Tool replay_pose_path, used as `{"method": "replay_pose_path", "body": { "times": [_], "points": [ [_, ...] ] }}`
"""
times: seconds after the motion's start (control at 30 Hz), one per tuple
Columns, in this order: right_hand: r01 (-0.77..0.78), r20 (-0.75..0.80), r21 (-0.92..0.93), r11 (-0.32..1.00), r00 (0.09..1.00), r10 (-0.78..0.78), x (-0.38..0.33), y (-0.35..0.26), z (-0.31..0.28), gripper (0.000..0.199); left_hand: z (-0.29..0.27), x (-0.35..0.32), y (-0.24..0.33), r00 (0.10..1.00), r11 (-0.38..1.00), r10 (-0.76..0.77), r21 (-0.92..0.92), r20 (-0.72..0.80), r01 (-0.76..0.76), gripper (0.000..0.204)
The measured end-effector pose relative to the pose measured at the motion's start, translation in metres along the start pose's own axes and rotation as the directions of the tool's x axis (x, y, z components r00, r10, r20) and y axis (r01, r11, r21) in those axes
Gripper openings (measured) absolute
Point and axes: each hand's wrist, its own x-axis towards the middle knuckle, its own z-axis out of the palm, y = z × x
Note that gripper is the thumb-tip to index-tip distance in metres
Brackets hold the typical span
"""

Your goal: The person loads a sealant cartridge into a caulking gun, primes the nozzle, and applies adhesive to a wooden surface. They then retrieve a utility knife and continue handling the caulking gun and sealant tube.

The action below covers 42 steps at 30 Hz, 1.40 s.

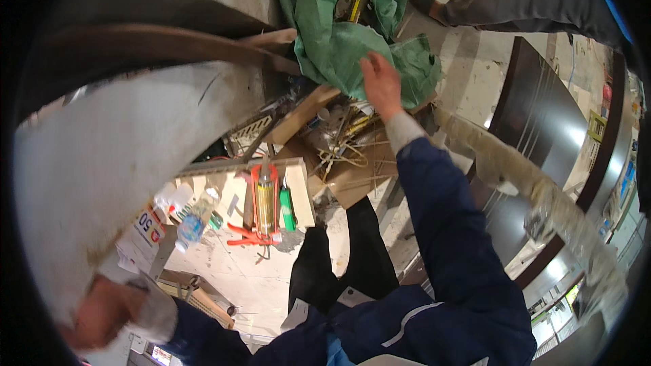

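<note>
My right hand (383,85) reaches forward to a large green woven sack (325,47), its fingers closed at the fold of the cloth. A yellow and dark object (358,5) shows in the sack's mouth. Just below the sack stands an open cardboard box (359,183) with cords, sticks and other scrap inside. Low on the left, my left hand (102,312) is smeared by motion beside a pale panel (81,183). Whether it holds anything I cannot tell.
An orange-framed caulking gun (264,196) lies on a pale shelf, with a green box (287,209) and a clear bottle (193,227) nearby. Plastic-wrapped lengths (536,196) and dark panels (542,115) stand at right. Another person's leg (529,3) is at the far right.
</note>
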Motion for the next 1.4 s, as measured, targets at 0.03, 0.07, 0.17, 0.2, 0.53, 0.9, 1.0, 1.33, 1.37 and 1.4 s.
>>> {"method": "replay_pose_path", "body": {
  "times": [0.03, 0.07, 0.17, 0.2, 0.53, 0.9, 1.0, 1.33, 1.37, 1.4],
  "points": [
    [-0.005, 0.03, -0.023, 1.0, 1.0, 0.006, 0.04, 0.01, 0.005, 0.044, -0.007, -0.01, 0.006, 1.0, 0.998, 0.004, -0.067, 0.023, -0.003, 0.038],
    [-0.033, 0.065, -0.046, 0.998, 0.997, 0.036, 0.078, 0.02, 0.011, 0.045, -0.013, -0.02, 0.011, 0.995, 0.982, -0.051, -0.176, 0.084, 0.065, 0.038],
    [-0.041, -0.043, -0.054, 0.998, 0.998, 0.039, 0.172, 0.054, 0.04, 0.045, -0.024, -0.047, 0.021, 0.984, 0.975, 0.028, -0.22, 0.178, 0.012, 0.037],
    [-0.067, -0.073, -0.065, 0.996, 0.995, 0.062, 0.196, 0.067, 0.051, 0.045, -0.027, -0.053, 0.023, 0.978, 0.972, 0.039, -0.236, 0.204, 0.011, 0.036],
    [-0.444, 0.254, -0.349, 0.826, 0.803, 0.539, 0.209, 0.163, 0.134, 0.097, -0.016, -0.064, 0.044, 0.928, 0.962, 0.067, -0.271, 0.366, 0.037, 0.033],
    [-0.775, 0.466, 0.426, 0.468, 0.631, 0.62, 0.24, 0.089, 0.113, 0.051, -0.017, -0.061, 0.042, 0.933, 0.96, 0.041, -0.273, 0.358, 0.063, 0.031],
    [-0.757, 0.545, 0.455, 0.468, 0.653, 0.525, 0.221, 0.041, 0.035, 0.042, -0.015, -0.06, 0.037, 0.943, 0.958, 0.014, -0.276, 0.331, 0.083, 0.03],
    [-0.512, 0.51, 0.357, 0.781, 0.808, 0.296, -0.08, -0.06, -0.144, 0.048, 0.002, -0.038, 0.031, 0.93, 0.882, -0.358, -0.297, 0.082, 0.365, 0.03],
    [-0.491, 0.52, 0.373, 0.787, 0.814, 0.261, -0.11, -0.074, -0.15, 0.05, 0.011, -0.03, 0.039, 0.869, 0.744, -0.492, -0.498, 0.043, 0.446, 0.029],
    [-0.496, 0.527, 0.407, 0.767, 0.813, 0.247, -0.14, -0.091, -0.151, 0.054, 0.018, -0.025, 0.053, 0.816, 0.526, -0.571, -0.722, 0.092, 0.449, 0.044]
  ]
}}
